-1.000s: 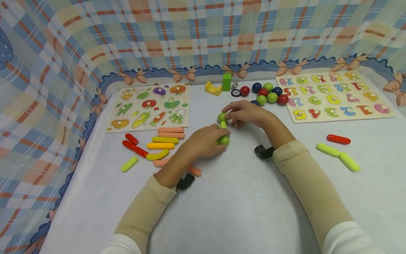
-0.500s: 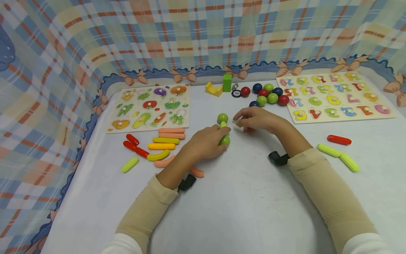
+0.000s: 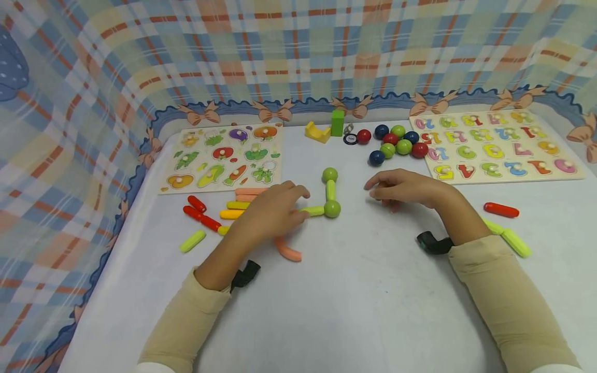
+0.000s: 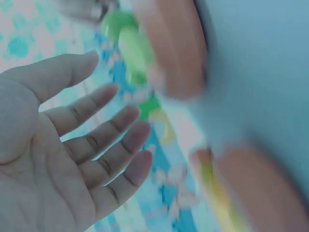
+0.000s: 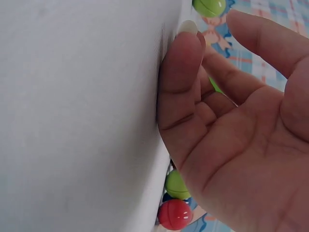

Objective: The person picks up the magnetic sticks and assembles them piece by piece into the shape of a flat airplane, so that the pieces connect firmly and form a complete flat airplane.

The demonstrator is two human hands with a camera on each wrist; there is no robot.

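1. The near green ball point(image 3: 332, 209) sits on the table point(image 3: 354, 295), between my hands.
2. From it, one stick point(image 3: 330, 190) runs away from me to the far green ball point(image 3: 329, 175); a second stick point(image 3: 315, 211) runs left.
3. My left hand point(image 3: 274, 210), the nearer, is left of that near ball, fingers spread, gripping nothing.
4. Right of it, my right hand point(image 3: 407, 186) curls loosely, holding nothing.

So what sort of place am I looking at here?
Probably a play or learning table, perhaps for children: a vegetable puzzle and a number puzzle lie on the white surface, along with green ball-and-stick pieces. The wider room isn't visible.
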